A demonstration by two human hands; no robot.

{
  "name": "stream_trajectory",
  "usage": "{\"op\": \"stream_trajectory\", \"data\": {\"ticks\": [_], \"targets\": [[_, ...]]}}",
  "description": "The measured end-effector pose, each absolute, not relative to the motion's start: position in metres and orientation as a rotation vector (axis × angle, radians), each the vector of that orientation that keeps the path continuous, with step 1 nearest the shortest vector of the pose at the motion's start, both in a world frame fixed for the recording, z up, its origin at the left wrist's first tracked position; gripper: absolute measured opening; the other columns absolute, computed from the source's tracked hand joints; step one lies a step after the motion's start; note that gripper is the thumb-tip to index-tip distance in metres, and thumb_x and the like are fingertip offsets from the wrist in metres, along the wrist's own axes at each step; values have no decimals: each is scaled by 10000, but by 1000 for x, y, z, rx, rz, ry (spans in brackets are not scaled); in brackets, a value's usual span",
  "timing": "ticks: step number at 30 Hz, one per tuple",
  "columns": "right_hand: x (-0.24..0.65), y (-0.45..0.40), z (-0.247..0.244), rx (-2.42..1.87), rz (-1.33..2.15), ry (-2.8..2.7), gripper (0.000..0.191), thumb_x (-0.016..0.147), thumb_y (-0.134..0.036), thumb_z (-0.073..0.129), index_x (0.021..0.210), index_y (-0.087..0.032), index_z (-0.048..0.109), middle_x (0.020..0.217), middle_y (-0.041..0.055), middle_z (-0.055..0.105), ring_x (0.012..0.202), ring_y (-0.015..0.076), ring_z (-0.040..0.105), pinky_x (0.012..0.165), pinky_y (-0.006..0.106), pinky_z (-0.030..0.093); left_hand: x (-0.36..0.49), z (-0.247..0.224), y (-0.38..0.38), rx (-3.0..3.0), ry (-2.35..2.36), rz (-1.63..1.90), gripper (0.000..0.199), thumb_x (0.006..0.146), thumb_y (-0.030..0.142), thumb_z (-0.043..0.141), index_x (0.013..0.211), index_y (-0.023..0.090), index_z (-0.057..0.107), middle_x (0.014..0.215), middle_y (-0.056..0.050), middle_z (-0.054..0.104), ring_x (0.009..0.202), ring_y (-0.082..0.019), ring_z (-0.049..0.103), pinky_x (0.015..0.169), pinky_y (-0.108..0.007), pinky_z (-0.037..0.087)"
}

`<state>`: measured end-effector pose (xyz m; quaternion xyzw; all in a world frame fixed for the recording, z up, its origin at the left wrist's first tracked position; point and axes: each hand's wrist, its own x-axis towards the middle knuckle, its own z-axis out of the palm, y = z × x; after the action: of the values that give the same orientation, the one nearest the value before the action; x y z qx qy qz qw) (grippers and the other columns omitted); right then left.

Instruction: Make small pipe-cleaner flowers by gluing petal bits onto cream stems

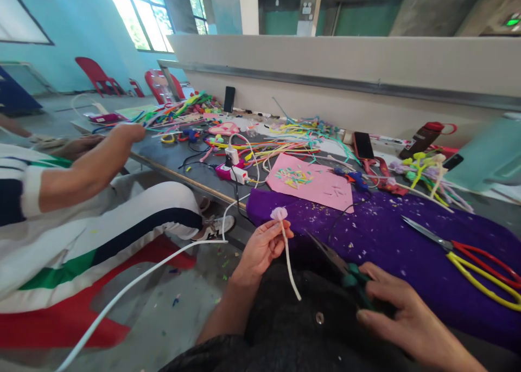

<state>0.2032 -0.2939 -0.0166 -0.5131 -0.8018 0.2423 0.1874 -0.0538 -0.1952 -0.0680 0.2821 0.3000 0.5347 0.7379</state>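
Between the thumb and fingers of my left hand (262, 247) is a pipe-cleaner flower (279, 215) with a pale lilac head. Its cream stem (290, 266) hangs down below my fingers. My right hand (401, 307) is wrapped round the green handles of a pair of scissors (345, 271). Their dark blades point up and left toward the flower, apart from it. Both hands are over my dark clothing, at the near edge of a purple cloth (382, 236).
Large scissors (451, 245) with red and yellow handles lie on the cloth at right. A pink sheet (321, 190) carries small coloured clippings. Beyond it are pipe cleaners (280, 149) and a power strip (228, 171). A white cable (154, 269) hangs at left, near a seated person (109, 231).
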Motion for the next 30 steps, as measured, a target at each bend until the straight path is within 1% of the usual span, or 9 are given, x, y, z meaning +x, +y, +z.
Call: {"op": "stream_trajectory", "data": {"ticks": [2,4,6,9,14,18,23,30], "targets": [[206,-278,-10,-1437,585,-2270,215,807,-313,551,640,-178,571,908,67,592,908,224,579,773,319,477,-52,-63,-193,634,661,1188,210,683,291,701,781,108,666,626,-42,667,305,-7,376,290,-139,188],[211,-259,-9,-1424,492,-2261,249,817,-303,530,607,-170,525,884,55,563,814,180,569,703,285,460,-48,-58,-191,653,664,1180,214,662,286,718,770,110,661,607,-34,661,311,-9,395,293,-131,209],[218,-239,-13,-1446,435,-2255,259,820,-316,526,607,-169,515,872,39,549,757,148,555,675,265,436,-42,-52,-189,681,659,1145,205,643,269,736,748,111,657,576,-22,647,322,-8,412,307,-118,237],[232,-213,-21,-1532,330,-2218,317,792,-370,553,551,-171,505,753,12,511,662,126,524,587,237,387,-33,-43,-186,743,635,1091,187,633,249,747,720,113,652,554,-14,635,340,-5,428,323,-104,255],[254,-189,-29,-1736,122,-2186,340,784,-431,539,564,-172,539,733,2,492,601,110,502,547,231,330,-23,-34,-186,811,661,1080,182,647,265,738,704,115,653,539,-12,628,332,-10,433,317,-101,255],[272,-191,-35,-1862,-6,-2156,340,792,-457,511,616,-175,586,795,17,523,606,110,516,519,233,292,-20,-32,-187,838,689,1083,198,648,290,734,701,117,654,530,-10,622,327,-10,433,314,-98,242],[287,-196,-40,-1914,-34,-2177,359,806,-473,487,636,-177,598,806,21,541,631,117,541,520,232,293,-14,-30,-187,898,747,1073,191,627,265,746,709,115,662,540,-9,625,346,-6,429,331,-101,269],[291,-171,-42,-1937,-157,-2187,357,808,-471,476,630,-189,602,834,21,575,689,141,568,519,239,290,-6,-28,-186,914,770,1106,203,578,244,765,688,123,644,535,-9,632,358,-18,424,336,-122,277]]}}
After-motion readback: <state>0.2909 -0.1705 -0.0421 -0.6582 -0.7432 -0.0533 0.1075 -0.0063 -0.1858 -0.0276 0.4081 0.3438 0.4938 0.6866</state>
